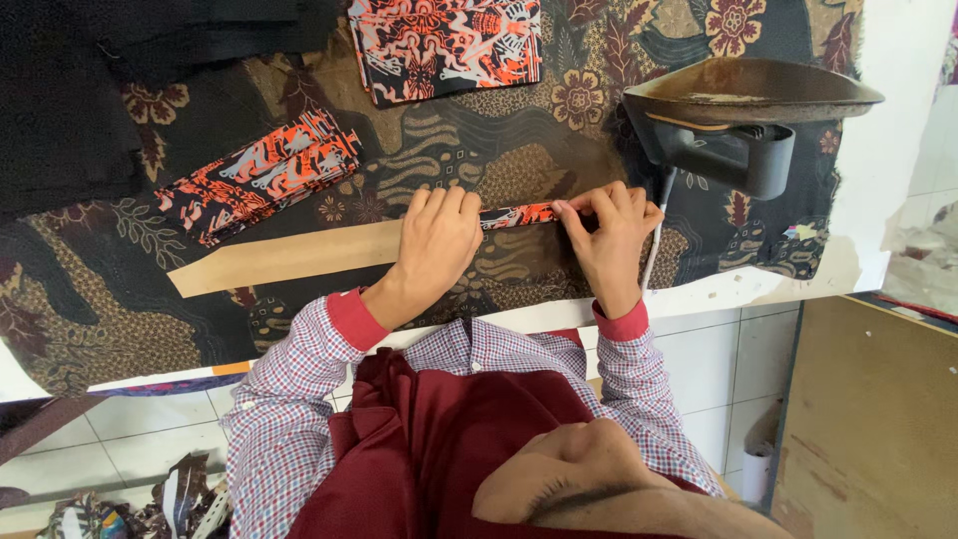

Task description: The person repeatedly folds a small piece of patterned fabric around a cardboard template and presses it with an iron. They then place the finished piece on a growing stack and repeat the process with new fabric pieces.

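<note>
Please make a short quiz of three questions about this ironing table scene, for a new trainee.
1. True or false: the iron is being held by the right hand.
2. What lies flat under the left hand? A) scissors B) a long tan paper strip C) a ruler
3. What do both hands press between them?

Key
1. False; it stands apart on the batik table cover.
2. B
3. A narrow orange-patterned fabric strip.
</note>
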